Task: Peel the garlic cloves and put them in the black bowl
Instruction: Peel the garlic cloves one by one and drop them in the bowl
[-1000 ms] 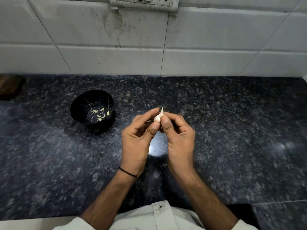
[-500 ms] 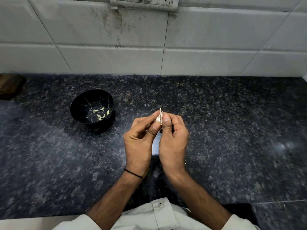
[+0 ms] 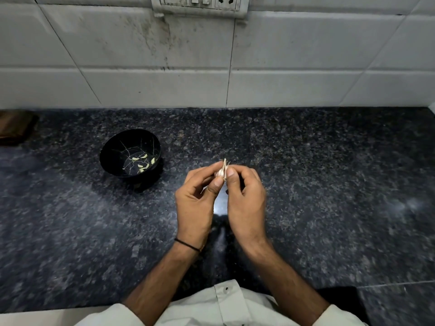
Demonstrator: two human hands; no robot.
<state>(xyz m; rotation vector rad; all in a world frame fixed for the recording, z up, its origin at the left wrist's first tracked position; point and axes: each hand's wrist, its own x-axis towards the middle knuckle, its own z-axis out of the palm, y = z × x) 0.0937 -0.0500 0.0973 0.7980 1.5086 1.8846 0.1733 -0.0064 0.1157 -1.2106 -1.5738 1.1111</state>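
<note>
The garlic clove (image 3: 220, 172) is held above the granite countertop (image 3: 329, 184), pinched between both hands, with its papery skin (image 3: 224, 162) standing up past the fingertips. The left hand (image 3: 195, 208) curls thumb and forefinger round one side. The right hand (image 3: 244, 198) pinches the other side, thumb against the skin. The best way is probably a steady left-hand hold while the right thumbnail strips the loose skin without crushing the clove. The black bowl (image 3: 106, 152), holding several peeled cloves (image 3: 141, 163), stands near on the left.
</note>
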